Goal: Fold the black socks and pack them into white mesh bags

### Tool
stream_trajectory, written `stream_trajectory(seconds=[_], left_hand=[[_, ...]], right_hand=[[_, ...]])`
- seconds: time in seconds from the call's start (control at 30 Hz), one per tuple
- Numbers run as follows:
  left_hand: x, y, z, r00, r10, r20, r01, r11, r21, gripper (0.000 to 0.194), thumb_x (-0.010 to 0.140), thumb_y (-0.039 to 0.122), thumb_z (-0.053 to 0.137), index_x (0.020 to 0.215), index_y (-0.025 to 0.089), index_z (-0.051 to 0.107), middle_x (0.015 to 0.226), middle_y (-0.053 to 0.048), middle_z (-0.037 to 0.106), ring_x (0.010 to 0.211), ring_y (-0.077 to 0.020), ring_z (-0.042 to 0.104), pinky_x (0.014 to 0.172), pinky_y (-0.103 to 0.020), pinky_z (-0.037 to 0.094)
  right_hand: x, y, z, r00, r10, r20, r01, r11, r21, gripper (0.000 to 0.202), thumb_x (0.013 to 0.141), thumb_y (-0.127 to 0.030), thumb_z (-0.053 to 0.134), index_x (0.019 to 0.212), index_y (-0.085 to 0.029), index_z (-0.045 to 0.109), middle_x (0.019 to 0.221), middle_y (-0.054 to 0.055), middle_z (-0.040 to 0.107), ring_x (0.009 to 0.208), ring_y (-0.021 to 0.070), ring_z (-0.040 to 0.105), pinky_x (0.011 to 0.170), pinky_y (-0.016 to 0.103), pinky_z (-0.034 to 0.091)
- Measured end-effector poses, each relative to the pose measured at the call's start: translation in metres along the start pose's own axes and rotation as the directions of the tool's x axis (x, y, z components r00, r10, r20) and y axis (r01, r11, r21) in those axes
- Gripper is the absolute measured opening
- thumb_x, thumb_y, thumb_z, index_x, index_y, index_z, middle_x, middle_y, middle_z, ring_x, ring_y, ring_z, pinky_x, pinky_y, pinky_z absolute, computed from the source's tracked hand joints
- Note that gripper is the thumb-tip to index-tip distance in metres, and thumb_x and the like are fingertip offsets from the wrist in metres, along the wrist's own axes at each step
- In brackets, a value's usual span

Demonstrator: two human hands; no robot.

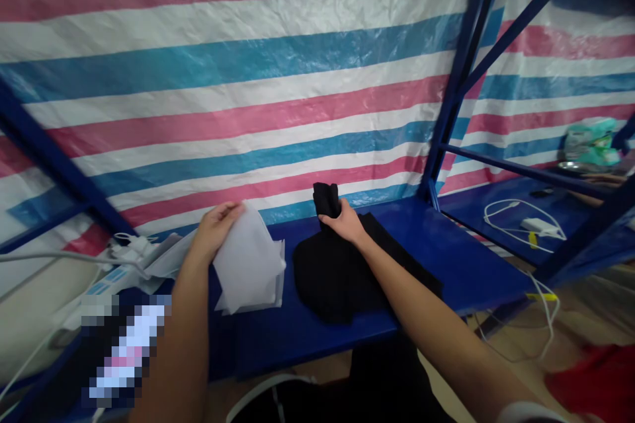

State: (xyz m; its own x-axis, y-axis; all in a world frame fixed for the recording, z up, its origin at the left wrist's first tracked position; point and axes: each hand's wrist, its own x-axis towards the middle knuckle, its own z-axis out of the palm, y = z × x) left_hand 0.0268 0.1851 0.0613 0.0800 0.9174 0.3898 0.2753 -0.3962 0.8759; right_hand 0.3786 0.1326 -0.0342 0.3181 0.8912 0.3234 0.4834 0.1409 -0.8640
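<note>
On the left, my left hand [221, 228] pinches the top edge of a thin, translucent white plastic bag or sheet [251, 264]. More of the same pale sheets lie under it on the blue shelf [278, 344]. My right hand [343, 219] grips a bunched part of a black cloth garment [327, 277], with a folded end standing up above the thumb. The rest of the black cloth lies on the shelf under my right forearm. Its exact kind cannot be made out.
A white power strip [106, 284] with plugs and cables lies at left, near a blurred-out screen [129, 350]. Blue metal posts [454, 79] frame the shelf. At right, a white charger [538, 228] and a teal package [590, 142] rest on another blue surface. Striped sheeting [248, 99] hangs behind.
</note>
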Motion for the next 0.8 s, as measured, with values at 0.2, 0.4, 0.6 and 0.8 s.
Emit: stream_trajectory(seconds=[0.2, 0.4, 0.6, 0.8], left_hand=[[0.031, -0.035, 0.029, 0.784, -0.154, 0.601, -0.078, 0.937, 0.342, 0.039, 0.074, 0.061, 0.081, 0.093, 0.027, 0.085, 0.107, -0.007, 0.083, 0.108, -0.0339, 0.073, 0.101, -0.042, 0.053], [0.009, -0.019, 0.092, 0.918, -0.072, 0.390, 0.014, 0.988, 0.151, 0.059, 0.084, 0.071, 0.072, 0.116, 0.023, 0.080, 0.133, -0.014, 0.075, 0.127, -0.0362, 0.066, 0.105, -0.044, 0.054], [-0.028, 0.017, 0.137, 0.863, -0.186, 0.470, 0.310, 0.929, -0.201, 0.061, 0.085, 0.054, 0.083, 0.134, 0.019, 0.071, 0.136, -0.016, 0.074, 0.123, -0.0330, 0.071, 0.099, -0.041, 0.060], [-0.032, 0.033, 0.141, 0.892, -0.232, 0.387, 0.398, 0.809, -0.433, 0.055, 0.086, 0.041, 0.082, 0.134, 0.019, 0.069, 0.135, -0.015, 0.074, 0.119, -0.0294, 0.072, 0.090, -0.036, 0.063]], right_hand=[[-0.007, 0.000, 0.012, 0.984, 0.117, 0.137, -0.145, 0.966, 0.213, 0.084, 0.081, -0.069, 0.079, 0.145, -0.021, 0.052, 0.136, 0.014, 0.070, 0.121, 0.0332, 0.070, 0.102, 0.045, 0.056], [-0.002, 0.006, 0.020, 0.997, -0.042, 0.069, 0.028, 0.979, 0.200, 0.069, 0.107, -0.062, 0.048, 0.165, -0.026, 0.038, 0.167, 0.010, 0.048, 0.154, 0.0255, 0.047, 0.125, 0.045, 0.040], [-0.002, -0.004, 0.018, 0.978, -0.202, 0.059, 0.175, 0.937, 0.304, 0.064, 0.105, -0.052, 0.055, 0.163, -0.029, 0.042, 0.162, 0.006, 0.054, 0.147, 0.0216, 0.054, 0.122, 0.039, 0.045], [0.015, 0.014, 0.001, 0.991, 0.126, 0.051, -0.134, 0.843, 0.522, 0.050, 0.087, -0.046, 0.074, 0.130, -0.021, 0.070, 0.128, 0.010, 0.075, 0.119, 0.0289, 0.071, 0.106, 0.046, 0.057]])
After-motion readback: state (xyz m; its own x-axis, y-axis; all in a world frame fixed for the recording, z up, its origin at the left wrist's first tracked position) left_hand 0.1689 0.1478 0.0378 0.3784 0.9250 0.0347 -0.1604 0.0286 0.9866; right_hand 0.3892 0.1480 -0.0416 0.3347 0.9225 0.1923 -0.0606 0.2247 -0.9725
